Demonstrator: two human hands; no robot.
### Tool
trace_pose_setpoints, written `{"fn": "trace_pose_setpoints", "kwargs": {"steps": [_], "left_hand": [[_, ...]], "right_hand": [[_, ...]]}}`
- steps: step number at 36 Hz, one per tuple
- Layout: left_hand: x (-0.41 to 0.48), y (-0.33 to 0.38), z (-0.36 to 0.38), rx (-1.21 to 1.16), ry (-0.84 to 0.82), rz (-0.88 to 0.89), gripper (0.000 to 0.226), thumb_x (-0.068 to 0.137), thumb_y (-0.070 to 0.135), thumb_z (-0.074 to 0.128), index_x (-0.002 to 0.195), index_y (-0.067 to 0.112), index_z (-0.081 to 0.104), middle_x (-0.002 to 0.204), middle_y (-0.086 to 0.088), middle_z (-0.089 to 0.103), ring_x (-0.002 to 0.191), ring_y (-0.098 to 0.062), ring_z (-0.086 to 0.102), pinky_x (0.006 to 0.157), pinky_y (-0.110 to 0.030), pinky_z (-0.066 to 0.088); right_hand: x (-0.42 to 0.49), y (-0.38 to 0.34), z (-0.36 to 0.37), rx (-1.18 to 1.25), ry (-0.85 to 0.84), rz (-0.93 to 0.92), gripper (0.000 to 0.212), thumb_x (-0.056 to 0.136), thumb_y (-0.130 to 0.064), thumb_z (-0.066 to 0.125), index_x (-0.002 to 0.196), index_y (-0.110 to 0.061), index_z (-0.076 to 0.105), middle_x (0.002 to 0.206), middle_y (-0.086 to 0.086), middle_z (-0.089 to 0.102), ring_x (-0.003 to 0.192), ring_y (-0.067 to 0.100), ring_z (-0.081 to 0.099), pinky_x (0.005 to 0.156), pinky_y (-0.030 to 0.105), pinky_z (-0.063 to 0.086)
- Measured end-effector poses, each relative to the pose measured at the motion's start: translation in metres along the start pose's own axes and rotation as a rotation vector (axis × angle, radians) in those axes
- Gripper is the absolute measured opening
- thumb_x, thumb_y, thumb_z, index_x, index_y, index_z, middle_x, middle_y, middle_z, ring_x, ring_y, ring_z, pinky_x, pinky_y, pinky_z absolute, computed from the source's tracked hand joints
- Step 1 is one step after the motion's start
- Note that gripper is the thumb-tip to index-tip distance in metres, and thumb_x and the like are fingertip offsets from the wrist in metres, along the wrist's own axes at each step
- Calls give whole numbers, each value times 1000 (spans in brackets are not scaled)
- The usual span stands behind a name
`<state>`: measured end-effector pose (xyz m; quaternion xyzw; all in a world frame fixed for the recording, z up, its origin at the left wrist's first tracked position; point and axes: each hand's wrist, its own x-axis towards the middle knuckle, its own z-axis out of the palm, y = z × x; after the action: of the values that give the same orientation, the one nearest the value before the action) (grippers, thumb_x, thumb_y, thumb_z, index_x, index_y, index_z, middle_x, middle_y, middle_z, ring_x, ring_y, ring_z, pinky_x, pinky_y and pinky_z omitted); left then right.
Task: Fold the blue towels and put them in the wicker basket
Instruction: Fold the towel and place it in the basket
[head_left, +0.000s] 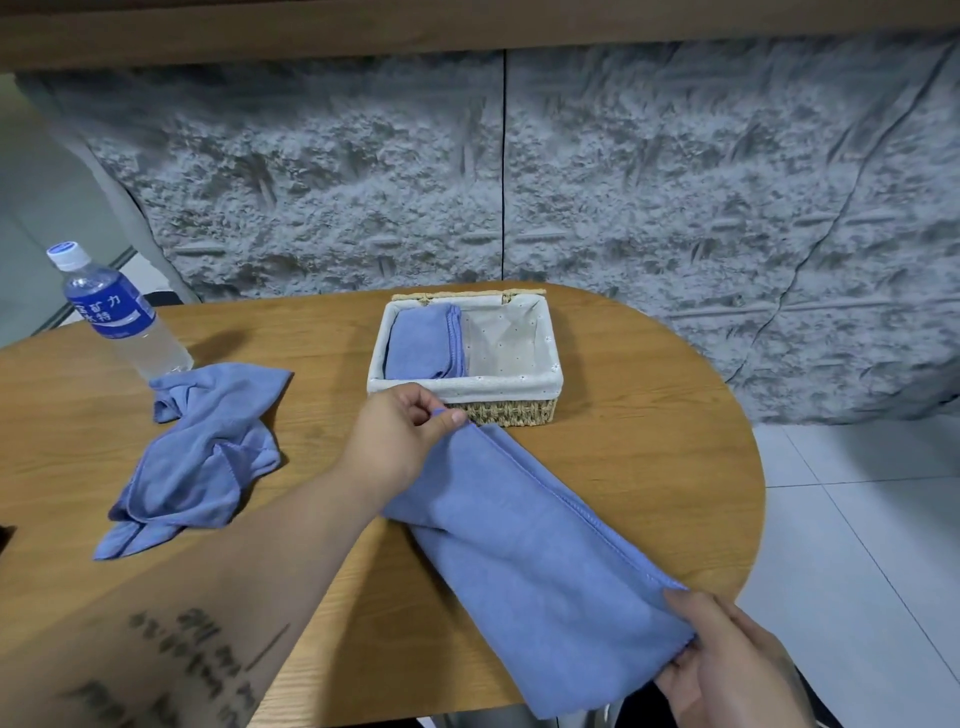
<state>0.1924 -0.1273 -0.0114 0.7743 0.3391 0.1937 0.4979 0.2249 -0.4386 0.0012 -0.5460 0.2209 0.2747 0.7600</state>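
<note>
Soft blue towel (530, 551), a long folded strip on the wooden tabletop (649, 441), pinched at opposite ends by left hand (400, 441) and right hand (727, 660).

The left hand (400, 436) reaches forward on a long, bare forearm that crosses from the lower left, with dark tattooed lettering along its near part. Its thumb and fingers (457, 415) are pinched together on the far corner of a long, folded blue cloth towel (524, 545), knuckles turned upward. The right hand (727, 660) sits low and near at the lower right, palm turned inward, its fingers curled around the near end of the same towel with the thumb lying on top. The two hands are well apart.
</note>
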Motion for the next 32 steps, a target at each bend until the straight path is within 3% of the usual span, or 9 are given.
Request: {"fn": "trace_pose_setpoints", "kwargs": {"steps": [3, 8, 12, 16, 17, 19, 21, 27, 32], "left_hand": [[4, -1, 15, 69, -30, 36, 16, 87, 17, 82, 80, 22, 69, 64, 6, 62, 56, -2, 50, 58, -14, 40], [11, -3, 28, 220, -84, 87, 25, 91, 10, 75, 95, 35, 73, 87, 6, 70, 82, -6, 63, 79, -16, 46], [12, -2, 34, 308, -125, 95, 25, 89, 16, 79, 110, 29, 75, 92, 7, 71, 87, -6, 64, 75, 0, 38], [12, -2, 45, 295, -38, 69, 11, 86, 19, 81, 86, 29, 76, 84, 8, 74, 84, -10, 67, 75, -12, 46], [12, -2, 48, 294, -29, 79, 12, 86, 19, 80, 83, 29, 75, 82, 9, 74, 83, -11, 67, 76, -16, 48], [11, -1, 52, 315, -21, 91, 13, 88, 21, 78, 81, 31, 73, 79, 9, 73, 81, -10, 66, 74, -20, 48], [13, -2, 56, 336, -32, 106, 14, 89, 26, 77, 79, 34, 71, 78, 11, 72, 81, -9, 65, 75, -25, 50], [21, 3, 64, 326, -201, 118, 18, 90, 28, 76, 77, 37, 68, 87, 14, 73, 91, -7, 66, 89, -34, 55], [29, 8, 69, 362, -288, 114, 14, 87, 33, 77, 78, 40, 69, 89, 17, 74, 93, -6, 67, 93, -40, 56]], "right_hand": [[2, 0, -6, 0, -17, -7, 7, 91, 16, 60, 89, 10, 64, 80, 23, 78, 55, 29, 75, 54, 39, 64], [6, 1, -18, -57, -29, -64, 26, 92, 14, 62, 71, 3, 53, 66, 21, 74, 51, 27, 73, 55, 39, 63], [15, 8, -30, -299, 74, -165, 14, 88, -3, 78, 84, 8, 72, 64, 31, 68, 52, 31, 61, 67, 43, 55], [25, 5, -34, -459, 180, -263, 9, 86, -7, 83, 80, -4, 78, 51, 11, 65, 43, 22, 52, 43, 23, 47], [26, 4, -36, -496, 175, -297, 7, 85, -7, 84, 80, -7, 79, 56, 9, 69, 47, 25, 55, 46, 25, 50], [31, 6, -40, -560, 159, -384, 11, 82, -2, 85, 79, -10, 79, 81, 15, 78, 56, 27, 61, 54, 13, 49], [36, 9, -44, -653, 119, -422, 25, 78, 3, 87, 69, -19, 80, 100, 13, 78, 61, 17, 63, 63, 4, 47], [38, 11, -49, -715, 47, -437, 38, 71, -2, 93, 65, -37, 80, 92, -15, 79, 71, 13, 68, 78, 31, 54], [38, 14, -44, -711, 13, -475, 47, 65, 3, 94, 63, -40, 77, 86, -26, 73, 66, 7, 68, 65, 8, 49]]}}
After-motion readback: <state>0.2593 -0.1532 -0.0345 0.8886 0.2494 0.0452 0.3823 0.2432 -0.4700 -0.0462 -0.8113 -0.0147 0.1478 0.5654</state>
